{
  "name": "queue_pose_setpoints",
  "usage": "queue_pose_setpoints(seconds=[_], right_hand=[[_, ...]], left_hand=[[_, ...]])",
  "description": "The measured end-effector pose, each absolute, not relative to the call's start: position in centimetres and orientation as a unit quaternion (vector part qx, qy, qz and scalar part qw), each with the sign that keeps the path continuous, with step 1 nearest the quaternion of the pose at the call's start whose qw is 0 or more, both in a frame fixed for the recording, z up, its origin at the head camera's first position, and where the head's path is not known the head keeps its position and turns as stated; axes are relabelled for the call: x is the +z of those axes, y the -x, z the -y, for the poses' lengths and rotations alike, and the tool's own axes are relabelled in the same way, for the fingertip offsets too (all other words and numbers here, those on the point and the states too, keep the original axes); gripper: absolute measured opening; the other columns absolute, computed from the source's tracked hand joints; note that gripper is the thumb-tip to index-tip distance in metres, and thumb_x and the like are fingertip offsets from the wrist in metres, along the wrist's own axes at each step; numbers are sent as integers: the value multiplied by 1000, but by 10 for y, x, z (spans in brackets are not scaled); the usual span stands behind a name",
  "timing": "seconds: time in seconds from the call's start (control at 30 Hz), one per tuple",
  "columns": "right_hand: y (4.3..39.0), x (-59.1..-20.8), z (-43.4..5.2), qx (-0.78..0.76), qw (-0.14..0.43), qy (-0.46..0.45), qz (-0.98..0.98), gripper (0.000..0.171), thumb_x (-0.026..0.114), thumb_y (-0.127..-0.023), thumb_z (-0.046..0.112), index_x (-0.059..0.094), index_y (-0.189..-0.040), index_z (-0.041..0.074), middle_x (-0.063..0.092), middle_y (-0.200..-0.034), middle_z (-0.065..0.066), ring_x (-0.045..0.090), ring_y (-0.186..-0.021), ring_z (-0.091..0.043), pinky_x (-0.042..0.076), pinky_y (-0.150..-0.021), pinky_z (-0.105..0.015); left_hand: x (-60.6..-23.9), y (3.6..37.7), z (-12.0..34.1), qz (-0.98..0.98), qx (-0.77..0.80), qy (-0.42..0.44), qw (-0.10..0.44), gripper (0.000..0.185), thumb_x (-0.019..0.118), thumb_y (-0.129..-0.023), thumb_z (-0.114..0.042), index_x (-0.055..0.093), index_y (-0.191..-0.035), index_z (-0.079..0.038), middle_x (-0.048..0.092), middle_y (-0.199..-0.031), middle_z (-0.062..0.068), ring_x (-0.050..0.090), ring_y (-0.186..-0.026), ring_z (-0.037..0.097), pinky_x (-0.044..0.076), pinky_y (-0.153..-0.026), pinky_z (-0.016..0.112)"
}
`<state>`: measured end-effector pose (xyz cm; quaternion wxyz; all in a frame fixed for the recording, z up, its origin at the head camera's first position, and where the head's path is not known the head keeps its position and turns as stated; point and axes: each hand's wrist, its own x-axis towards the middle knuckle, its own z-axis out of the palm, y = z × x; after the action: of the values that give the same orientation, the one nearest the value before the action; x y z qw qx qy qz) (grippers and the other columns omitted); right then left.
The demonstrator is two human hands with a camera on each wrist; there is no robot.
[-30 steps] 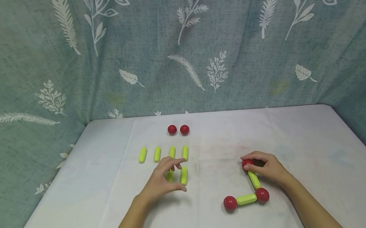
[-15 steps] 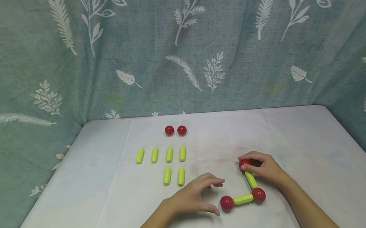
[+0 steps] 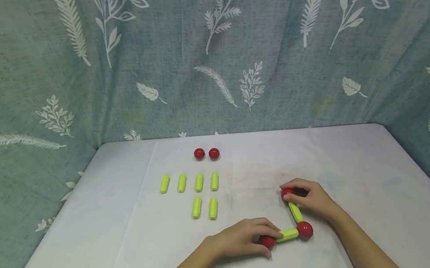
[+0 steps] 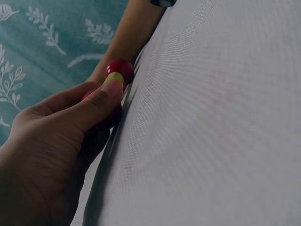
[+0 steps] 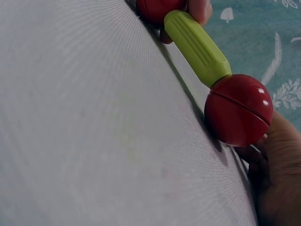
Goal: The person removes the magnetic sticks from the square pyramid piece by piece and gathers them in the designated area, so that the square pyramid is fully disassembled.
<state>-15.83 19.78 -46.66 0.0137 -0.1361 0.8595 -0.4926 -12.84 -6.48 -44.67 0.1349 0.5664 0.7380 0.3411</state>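
Three glossy red balls and two lime-green ribbed sticks form an L on the white tabletop. My left hand [image 3: 244,239] curls over the left red ball [image 3: 267,241], with a fingertip touching the end of the horizontal stick [image 3: 288,235]. In the left wrist view, the left hand [image 4: 61,122] partly hides this ball and stick. My right hand [image 3: 313,196] grips the far red ball [image 3: 287,194] between thumb and fingers, at the end of the other stick [image 3: 295,212]. The corner ball [image 3: 304,230] joins both sticks; its seam shows on the ball [image 5: 240,110] in the right wrist view.
Several loose green sticks lie left of the L, in a row [image 3: 182,183] with a pair [image 3: 205,208] in front. Two red balls [image 3: 206,154] sit behind them. A leaf-patterned green-blue curtain [image 3: 206,55] hangs behind the white table [image 3: 132,249] and along its sides.
My left hand has moved right and nearer from over the loose sticks, passing beside the L, and now holds its left ball. The right hand keeps its grip on the far ball.
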Motion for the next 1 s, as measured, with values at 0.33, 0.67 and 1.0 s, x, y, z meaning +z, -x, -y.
queue_pose_setpoints(seconds=[0.33,0.67,1.0], right_hand=[[158,-465,-198,-485,6,141,-863,31,74,-82,29,70,-111,19,67,-108,6,55,-105,-8,44,-95,-35],[158,-467,-198,-483,6,138,-864,31,74,-81,32,70,-110,20,67,-107,7,55,-104,-10,44,-94,-32],[159,-467,-198,-484,6,138,-864,31,74,-82,31,70,-110,20,67,-108,6,55,-103,-10,46,-92,-29]], left_hand=[[-449,130,68,-757,352,-540,104,41,74,-80,-23,62,-117,-11,64,-113,-2,55,-103,-2,42,-92,12],[-447,133,70,-782,336,-519,82,33,77,-77,-28,65,-104,-15,63,-101,-7,53,-92,-3,42,-86,9],[-446,135,76,-791,343,-506,-8,35,83,-70,-33,69,-97,-16,66,-92,-10,53,-87,-1,42,-77,8]])
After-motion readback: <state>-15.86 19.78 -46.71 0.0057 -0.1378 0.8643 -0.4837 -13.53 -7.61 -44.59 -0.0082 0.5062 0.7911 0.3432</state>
